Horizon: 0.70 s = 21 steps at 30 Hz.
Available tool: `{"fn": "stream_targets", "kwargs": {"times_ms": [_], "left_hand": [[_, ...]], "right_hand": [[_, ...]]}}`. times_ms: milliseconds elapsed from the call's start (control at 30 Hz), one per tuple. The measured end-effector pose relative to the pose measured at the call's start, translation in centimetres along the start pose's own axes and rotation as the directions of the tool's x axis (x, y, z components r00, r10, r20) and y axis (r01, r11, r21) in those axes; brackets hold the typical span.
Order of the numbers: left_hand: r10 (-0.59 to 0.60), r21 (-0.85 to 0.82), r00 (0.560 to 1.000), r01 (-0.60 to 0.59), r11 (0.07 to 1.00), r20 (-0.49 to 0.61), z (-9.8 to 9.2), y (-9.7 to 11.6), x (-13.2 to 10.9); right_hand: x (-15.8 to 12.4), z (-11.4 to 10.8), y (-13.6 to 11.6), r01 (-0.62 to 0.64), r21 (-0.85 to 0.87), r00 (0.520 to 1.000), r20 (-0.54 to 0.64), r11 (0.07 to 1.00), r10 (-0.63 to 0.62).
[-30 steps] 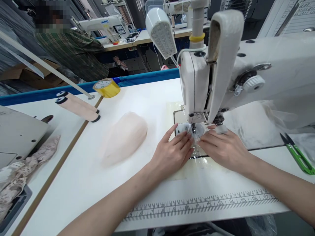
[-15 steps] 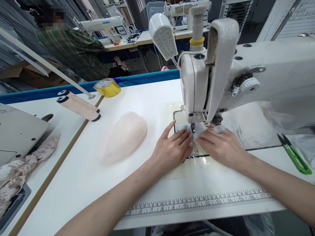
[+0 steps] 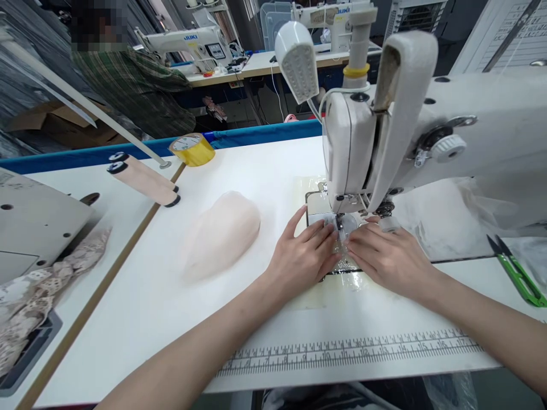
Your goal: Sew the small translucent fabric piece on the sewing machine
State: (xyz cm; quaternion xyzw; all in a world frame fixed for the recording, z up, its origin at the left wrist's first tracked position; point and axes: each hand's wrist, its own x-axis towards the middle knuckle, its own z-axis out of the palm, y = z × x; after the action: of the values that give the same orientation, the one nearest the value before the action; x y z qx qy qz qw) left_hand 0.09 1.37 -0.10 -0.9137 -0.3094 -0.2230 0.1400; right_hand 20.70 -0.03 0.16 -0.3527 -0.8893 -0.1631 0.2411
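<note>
Palm down on the bed of a white sewing machine (image 3: 348,148), my left hand (image 3: 301,253) has its fingers stretched, the little finger spread away. Its fingertips lie just left of the presser foot (image 3: 340,222). On the foot's other side, my right hand (image 3: 388,253) has thumb and fingers drawn together and bent. Something small, clear or sheer, shows between the two hands around the foot; my fingers hide most of it and its kind is unclear. A pale pink moulded fabric cup (image 3: 226,236) rests on the table left of my left hand.
Green thread snips (image 3: 519,276) lie at the right, near white sheer fabric (image 3: 444,210). Two pale thread cones (image 3: 145,181) and a yellow tape roll (image 3: 194,151) stand at the left back. A printed ruler (image 3: 342,353) runs along the front edge. A person (image 3: 132,85) sits behind.
The view has shifted slightly, so most things appear a little further right. Both hands keep about the same place beside the presser foot.
</note>
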Motion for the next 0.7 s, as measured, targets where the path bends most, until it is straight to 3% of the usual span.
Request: {"fn": "stream_targets", "kwargs": {"times_ms": [700], "left_hand": [[-0.163,-0.052,0.977,0.171,0.984,0.135,0.63,-0.93,0.55]], "right_hand": [[0.01,0.27,0.88,-0.062,-0.047,0.994,0.086,0.997,0.066]]}}
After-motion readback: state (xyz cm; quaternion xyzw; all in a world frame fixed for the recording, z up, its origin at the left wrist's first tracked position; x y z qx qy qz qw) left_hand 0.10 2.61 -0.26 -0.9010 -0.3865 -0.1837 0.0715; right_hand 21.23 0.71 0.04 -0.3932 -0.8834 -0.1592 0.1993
